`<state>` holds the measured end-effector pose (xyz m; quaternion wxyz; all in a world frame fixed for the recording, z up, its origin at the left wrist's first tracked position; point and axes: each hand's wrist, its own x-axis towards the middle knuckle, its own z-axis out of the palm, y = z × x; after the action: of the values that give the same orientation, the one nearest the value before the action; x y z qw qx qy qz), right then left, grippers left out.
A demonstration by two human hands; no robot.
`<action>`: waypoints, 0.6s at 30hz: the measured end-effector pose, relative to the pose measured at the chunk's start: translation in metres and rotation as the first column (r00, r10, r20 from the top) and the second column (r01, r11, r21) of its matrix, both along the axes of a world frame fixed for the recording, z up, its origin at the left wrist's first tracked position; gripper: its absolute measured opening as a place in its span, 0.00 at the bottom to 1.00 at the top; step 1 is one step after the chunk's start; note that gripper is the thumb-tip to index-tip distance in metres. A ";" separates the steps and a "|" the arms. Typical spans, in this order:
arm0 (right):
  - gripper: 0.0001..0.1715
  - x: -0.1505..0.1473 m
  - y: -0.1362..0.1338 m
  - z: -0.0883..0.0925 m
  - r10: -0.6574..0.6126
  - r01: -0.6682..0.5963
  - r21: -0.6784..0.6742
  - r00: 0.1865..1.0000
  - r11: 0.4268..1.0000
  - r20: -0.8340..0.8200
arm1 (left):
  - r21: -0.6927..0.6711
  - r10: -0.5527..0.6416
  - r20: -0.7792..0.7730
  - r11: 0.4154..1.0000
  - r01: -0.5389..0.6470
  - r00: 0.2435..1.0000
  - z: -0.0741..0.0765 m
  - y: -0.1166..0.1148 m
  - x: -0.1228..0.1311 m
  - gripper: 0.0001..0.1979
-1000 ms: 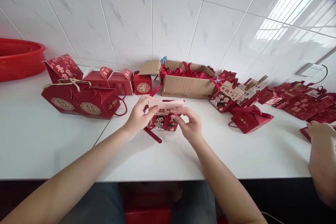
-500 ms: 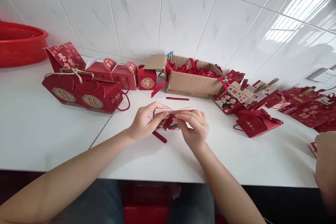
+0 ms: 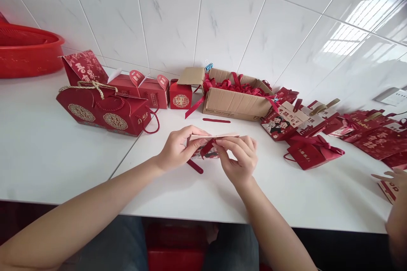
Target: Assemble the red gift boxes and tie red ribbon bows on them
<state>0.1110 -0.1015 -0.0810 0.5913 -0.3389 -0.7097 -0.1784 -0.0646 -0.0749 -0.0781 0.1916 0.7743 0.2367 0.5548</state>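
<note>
A small gift box [image 3: 206, 153] with a cream top and printed figures on its red side is upright between my hands. My left hand [image 3: 178, 148] grips its top edge, thumb in front and fingers behind. At the middle of that edge, a dark red strap [image 3: 208, 148] hangs down over the front. My right hand [image 3: 239, 159] pinches the strap against the box top between thumb and fingertips. Partly beneath the box lies a loose red strap with a rounded end [image 3: 196, 167]. Another flat red strap [image 3: 216, 120] lies behind my hands.
A cardboard box [image 3: 237, 103] full of red ribbons stands against the tiled wall. Red gift boxes [image 3: 101, 112] line the left, and several finished-looking ones, including a bow-tied box [image 3: 313, 152], the right. Another person's hand [image 3: 399, 182] touches a box at far right. A red basin [image 3: 28, 53] sits far left.
The view has shifted slightly. My hands keep their hold at the box top, and my right fingers have moved a little on the strap. The other person's hand has opened above its box.
</note>
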 end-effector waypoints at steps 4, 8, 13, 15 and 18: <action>0.08 -0.001 0.000 0.001 -0.111 0.113 0.080 0.993 0.990 -0.032 | 0.042 -0.031 -0.009 0.999 0.032 0.999 -0.001 -0.001 0.000 0.04; 0.14 0.004 0.001 0.002 -0.021 0.020 -0.013 0.996 1.000 -0.082 | 0.057 -0.091 -0.041 0.994 0.093 0.995 0.000 -0.001 -0.003 0.05; 0.05 0.006 0.001 0.002 0.194 -0.235 -0.266 0.966 0.935 -0.171 | 0.016 -0.072 -0.053 0.997 0.073 0.996 -0.003 -0.003 -0.003 0.10; 0.06 0.003 -0.001 0.002 0.214 -0.251 -0.217 0.960 0.943 -0.181 | -0.056 -0.013 -0.066 0.998 0.009 0.998 -0.007 -0.005 0.000 0.20; 0.06 -0.001 -0.003 0.003 0.248 -0.274 -0.142 0.953 0.951 -0.176 | -0.150 0.126 -0.053 0.980 -0.133 0.991 -0.015 -0.008 0.009 0.29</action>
<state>0.1095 -0.1045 -0.0780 0.6334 -0.3023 -0.7122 -0.0122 -0.0559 -0.0829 -0.0932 0.2088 0.7520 0.3325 0.5295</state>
